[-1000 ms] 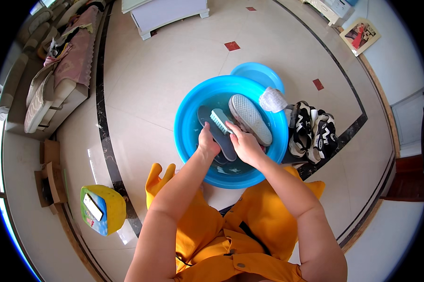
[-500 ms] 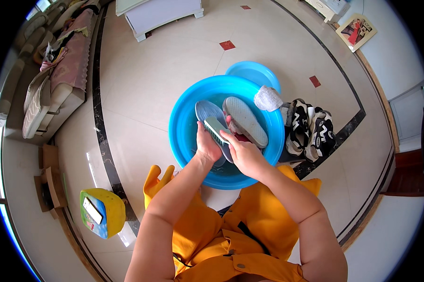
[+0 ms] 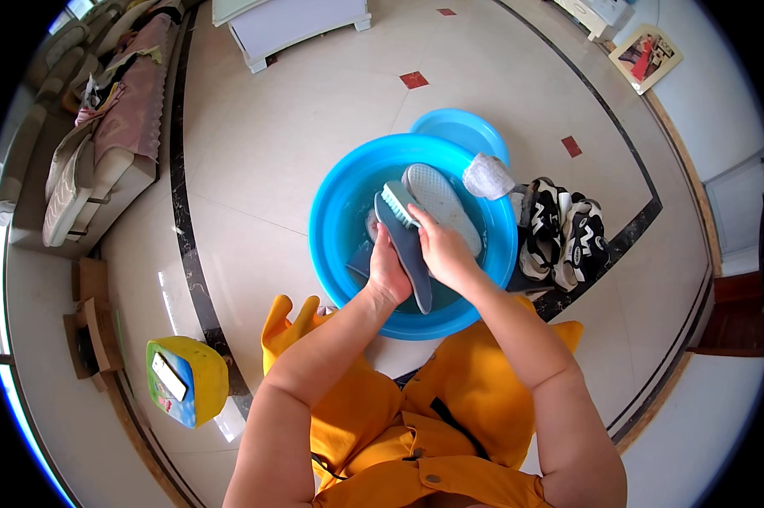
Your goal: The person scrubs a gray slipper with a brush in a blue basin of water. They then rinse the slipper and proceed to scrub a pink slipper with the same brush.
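My left hand is closed around a blue-grey insole, tilted so that it shows narrow and slanting. A pale green scrub brush is in my right hand, its bristles facing the insole's upper part. Both hands are over a large blue basin with water in it. Inside, a shoe with a pale textured sole lies sole up behind my right hand. A blue-grey flat piece lies in the water left of my left hand; its kind is unclear.
A grey cloth hangs on the basin's right rim. Behind stands a smaller blue basin. Black-and-white sneakers sit to the right. At left, a yellow stool bears a phone. A sofa stands farther left.
The insole has turned from showing its broad face to nearly edge-on. The brush has moved up toward the insole's far end, and its bristles now show.
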The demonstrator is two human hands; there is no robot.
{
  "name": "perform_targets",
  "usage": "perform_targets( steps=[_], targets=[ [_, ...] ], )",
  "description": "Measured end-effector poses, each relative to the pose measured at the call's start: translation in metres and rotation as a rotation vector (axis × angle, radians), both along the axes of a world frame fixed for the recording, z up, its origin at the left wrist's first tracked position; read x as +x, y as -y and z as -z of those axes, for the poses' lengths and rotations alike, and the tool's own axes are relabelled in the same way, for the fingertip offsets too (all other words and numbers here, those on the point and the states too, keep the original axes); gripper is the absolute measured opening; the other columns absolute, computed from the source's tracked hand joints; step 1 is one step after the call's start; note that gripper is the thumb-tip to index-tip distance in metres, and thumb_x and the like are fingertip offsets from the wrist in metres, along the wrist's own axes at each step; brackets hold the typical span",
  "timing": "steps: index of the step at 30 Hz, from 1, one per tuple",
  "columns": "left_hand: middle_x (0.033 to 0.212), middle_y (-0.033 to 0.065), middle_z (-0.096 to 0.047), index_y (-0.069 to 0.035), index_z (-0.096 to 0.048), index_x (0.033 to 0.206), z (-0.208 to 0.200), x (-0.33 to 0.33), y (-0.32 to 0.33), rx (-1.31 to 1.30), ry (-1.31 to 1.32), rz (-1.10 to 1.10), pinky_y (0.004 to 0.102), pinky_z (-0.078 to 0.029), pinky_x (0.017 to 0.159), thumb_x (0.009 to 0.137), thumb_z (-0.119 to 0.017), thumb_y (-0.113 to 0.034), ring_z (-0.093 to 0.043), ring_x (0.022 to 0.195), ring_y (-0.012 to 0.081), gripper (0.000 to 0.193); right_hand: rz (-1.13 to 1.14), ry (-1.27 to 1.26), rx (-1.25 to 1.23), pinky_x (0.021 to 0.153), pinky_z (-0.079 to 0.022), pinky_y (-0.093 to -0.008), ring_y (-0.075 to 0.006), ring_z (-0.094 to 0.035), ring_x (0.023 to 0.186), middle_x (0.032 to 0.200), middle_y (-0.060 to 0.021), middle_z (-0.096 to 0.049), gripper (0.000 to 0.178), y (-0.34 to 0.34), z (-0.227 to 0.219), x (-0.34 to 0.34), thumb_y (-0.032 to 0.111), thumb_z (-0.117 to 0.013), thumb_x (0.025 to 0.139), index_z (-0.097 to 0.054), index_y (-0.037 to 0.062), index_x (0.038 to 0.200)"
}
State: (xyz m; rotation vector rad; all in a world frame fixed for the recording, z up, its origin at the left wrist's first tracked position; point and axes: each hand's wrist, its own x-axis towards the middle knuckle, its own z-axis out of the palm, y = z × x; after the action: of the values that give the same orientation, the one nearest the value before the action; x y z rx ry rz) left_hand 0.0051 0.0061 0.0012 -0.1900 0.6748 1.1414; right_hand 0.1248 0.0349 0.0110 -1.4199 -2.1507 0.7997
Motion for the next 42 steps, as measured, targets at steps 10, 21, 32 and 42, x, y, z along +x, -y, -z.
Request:
perform_targets(
  steps=[10, 21, 32, 42],
  targets=[
    [0.100, 0.0027, -0.059, -0.016, -0.060, 0.106, -0.006, -0.027, -0.014, -0.044, -0.146, -0.154, 0.0337, -0.042, 0.081, 0.086, -0.051, -0.064, -0.051, 0.090, 0.0175, 0.053, 0.016, 0.023, -0.025, 0.059, -0.047, -0.0488, -0.0402, -0.061, 0.062, 0.067, -0.0224, -0.061, 0.044, -0.006, 0.012, 0.010, 0.012, -0.046, 0.094, -0.045, 0.0162, 0.137],
    [0.106, 0.0086, -0.060, -0.008, -0.056, 0.120, 0.030, -0.029, -0.023, -0.079, -0.007, -0.109, 0.0371, -0.042, 0.089, 0.101, -0.030, -0.039, -0.052, 0.093, 0.0237, 0.045, -0.106, 0.357, 0.032, 0.062, -0.051, -0.0467, -0.0383, -0.064, 0.069, 0.081, -0.0199, -0.065, 0.055, 0.000, 0.036, 0.007, 0.016, -0.055, 0.086, -0.043, 0.0205, 0.139],
    [0.121, 0.0125, -0.057, -0.005, -0.049, 0.128, 0.029, -0.031, -0.023, -0.020, -0.084, -0.030, 0.0421, -0.041, 0.096, 0.101, -0.029, -0.038, -0.054, 0.105, 0.0278, 0.047, -0.042, -0.080, -0.102, 0.059, -0.045, -0.0490, -0.0406, -0.060, 0.063, 0.071, -0.0227, -0.062, 0.040, -0.005, 0.013, 0.015, 0.021, -0.042, 0.099, -0.044, 0.0211, 0.139],
    [0.134, 0.0097, -0.051, -0.015, -0.046, 0.133, 0.003, -0.023, -0.022, 0.134, 0.077, -0.063, 0.0513, -0.030, 0.107, 0.100, -0.017, -0.053, -0.044, 0.123, 0.0308, 0.058, -0.152, 0.128, 0.093, 0.052, -0.049, -0.0466, -0.0372, -0.060, 0.055, 0.065, -0.0194, -0.061, 0.054, 0.044, -0.022, 0.015, 0.010, -0.049, 0.093, -0.035, 0.0181, 0.144]
  ],
)
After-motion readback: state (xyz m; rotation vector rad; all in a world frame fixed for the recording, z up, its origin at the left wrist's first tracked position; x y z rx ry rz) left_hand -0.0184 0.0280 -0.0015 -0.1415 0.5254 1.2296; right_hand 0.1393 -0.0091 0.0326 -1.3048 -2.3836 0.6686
